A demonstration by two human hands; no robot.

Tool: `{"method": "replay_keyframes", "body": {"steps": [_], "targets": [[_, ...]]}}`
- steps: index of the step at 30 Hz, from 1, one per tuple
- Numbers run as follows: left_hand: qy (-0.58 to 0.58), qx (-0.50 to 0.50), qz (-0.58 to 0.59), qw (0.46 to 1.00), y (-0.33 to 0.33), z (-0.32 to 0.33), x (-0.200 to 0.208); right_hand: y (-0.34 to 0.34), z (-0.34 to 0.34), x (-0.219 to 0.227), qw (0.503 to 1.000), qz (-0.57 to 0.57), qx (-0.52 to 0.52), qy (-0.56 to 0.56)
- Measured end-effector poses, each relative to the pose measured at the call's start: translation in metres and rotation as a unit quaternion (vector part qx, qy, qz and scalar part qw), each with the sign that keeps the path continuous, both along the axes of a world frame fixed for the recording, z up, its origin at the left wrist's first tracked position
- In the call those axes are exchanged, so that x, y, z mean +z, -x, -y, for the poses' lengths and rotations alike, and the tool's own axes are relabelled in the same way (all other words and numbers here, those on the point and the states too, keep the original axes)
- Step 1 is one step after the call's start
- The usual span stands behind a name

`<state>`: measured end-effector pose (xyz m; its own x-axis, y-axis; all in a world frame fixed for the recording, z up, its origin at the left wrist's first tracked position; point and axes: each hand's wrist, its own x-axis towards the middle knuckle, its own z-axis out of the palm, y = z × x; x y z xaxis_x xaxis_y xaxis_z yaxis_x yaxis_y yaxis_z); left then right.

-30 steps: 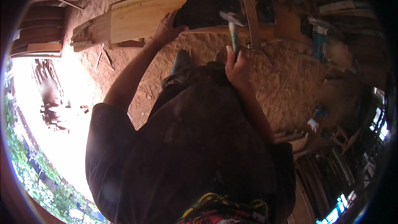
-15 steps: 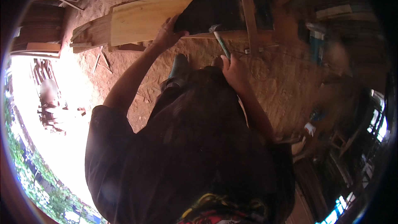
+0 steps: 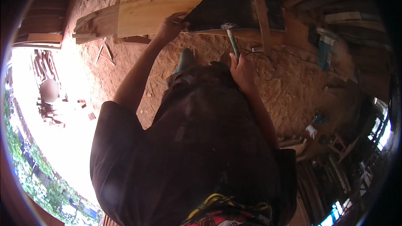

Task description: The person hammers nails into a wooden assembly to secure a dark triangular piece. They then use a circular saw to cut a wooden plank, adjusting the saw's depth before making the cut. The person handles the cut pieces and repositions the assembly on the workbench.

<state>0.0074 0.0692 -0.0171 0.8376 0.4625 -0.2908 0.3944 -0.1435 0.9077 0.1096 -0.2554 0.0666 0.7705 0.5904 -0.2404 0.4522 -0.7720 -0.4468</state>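
Pale wooden board (image 3: 155, 12) at left | left hand (image 3: 171, 28) grasps left corner of black panel (image 3: 226, 6), which overlaps board | hammer (image 3: 233, 39), head at panel's near edge, best swung squarely | right hand (image 3: 243, 69) clenched around hammer's handle

The black sheet (image 3: 228, 6) lies ahead of the person, its left edge slanting, its near edge almost straight. The hammer (image 3: 232, 40) has a handle part pale, part green, and points away from the person, its metal head at the sheet's near edge; contact is hard to tell.
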Motion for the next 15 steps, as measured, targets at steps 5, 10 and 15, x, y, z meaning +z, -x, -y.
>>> {"method": "replay_keyframes", "body": {"steps": [5,10,15], "targets": [[0.204,0.106,-0.031,0.973,0.031,0.027,0.024,0.005,0.002,-0.013,1.0,-0.009,-0.009,-0.001],[0.3,0.202,0.043,0.931,0.022,0.07,0.009,-0.001,0.004,-0.011,1.0,-0.026,0.007,-0.004],[0.275,0.211,0.088,0.934,0.009,0.071,0.005,-0.005,-0.004,0.006,0.996,-0.082,-0.007,0.025]]}}
